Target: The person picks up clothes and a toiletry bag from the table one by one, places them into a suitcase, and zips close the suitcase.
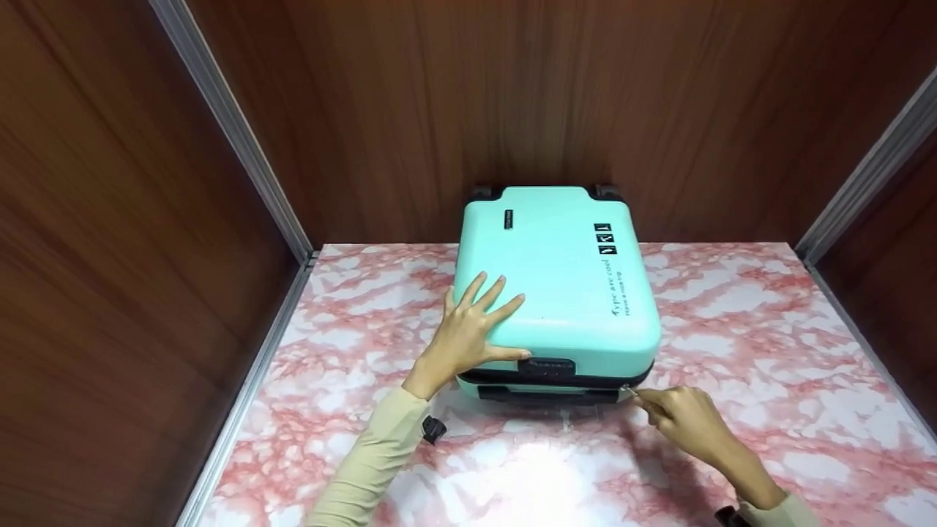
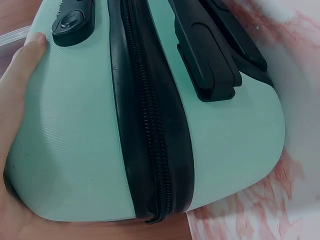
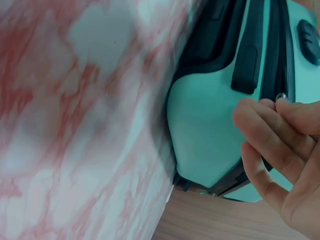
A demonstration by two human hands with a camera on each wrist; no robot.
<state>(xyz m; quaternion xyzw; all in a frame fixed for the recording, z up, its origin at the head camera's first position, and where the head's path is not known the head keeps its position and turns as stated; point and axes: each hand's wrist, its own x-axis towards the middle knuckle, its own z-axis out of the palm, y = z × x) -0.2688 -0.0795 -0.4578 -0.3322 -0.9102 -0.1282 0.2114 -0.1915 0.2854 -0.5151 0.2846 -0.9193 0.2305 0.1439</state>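
Note:
A mint-green hard-shell suitcase [image 1: 549, 278] lies flat with its wheels away from me. My left hand [image 1: 468, 326] rests on its near left corner, fingers spread over the lid and thumb along the front edge beside the black combination lock [image 1: 547, 367]. At the near right corner my right hand [image 1: 681, 417] pinches a small metal zipper pull [image 3: 281, 96] between thumb and fingertips. The black zipper [image 2: 150, 115] runs around the suitcase side, its teeth closed at the left corner. A black carry handle [image 2: 205, 60] sits below it.
The suitcase stands on a red-and-white marbled surface [image 1: 351, 315]. Brown wood-grain panels [image 1: 542, 95] rise behind it and on both sides, joined by metal corner strips [image 1: 241, 139]. Two black wheels [image 1: 606, 192] sit at the suitcase's far end, close to the back panel.

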